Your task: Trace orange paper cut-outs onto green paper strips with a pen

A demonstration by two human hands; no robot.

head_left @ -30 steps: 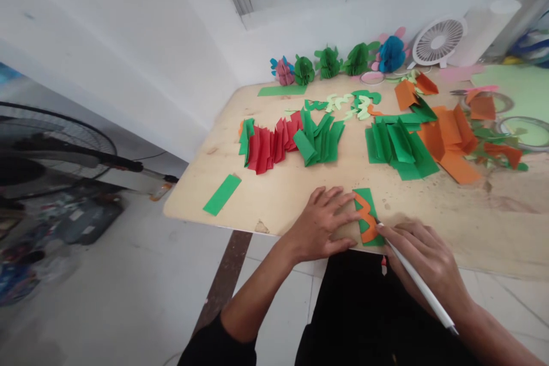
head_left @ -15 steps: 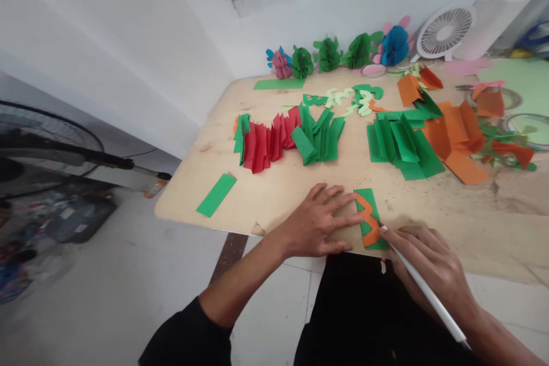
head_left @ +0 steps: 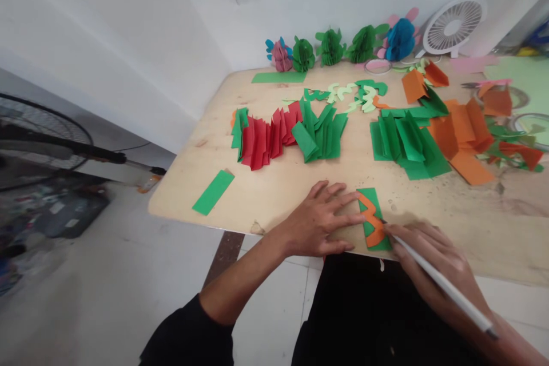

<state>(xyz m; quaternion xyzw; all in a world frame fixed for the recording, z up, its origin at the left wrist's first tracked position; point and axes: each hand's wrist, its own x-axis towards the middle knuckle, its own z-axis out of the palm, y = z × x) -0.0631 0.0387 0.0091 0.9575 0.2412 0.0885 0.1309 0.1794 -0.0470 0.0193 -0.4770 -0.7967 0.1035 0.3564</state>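
Observation:
Near the table's front edge lies a green paper strip [head_left: 368, 198], with an orange wavy paper cutout [head_left: 372, 221] flat on top of it. My left hand [head_left: 321, 220] rests with fingers spread on the tabletop, its fingertips at the left edge of the cutout. In my right hand [head_left: 437, 260] is a white pen [head_left: 446, 285], its dark tip at the cutout's right edge. Whether a drawn line shows on the green paper, I cannot tell.
Folded red paper [head_left: 258, 140], green stacks [head_left: 323, 131] and orange pieces [head_left: 465, 126] cover the table's middle and right. Another green strip [head_left: 213, 192] lies left. Paper figures [head_left: 331, 48] and a small white fan [head_left: 452, 27] stand by the wall. A larger black fan [head_left: 43, 143] is left.
The pen's tip has moved slightly up along the cutout's right edge, and its back end has swung to the right. My left hand stays in place. The view has shifted a little.

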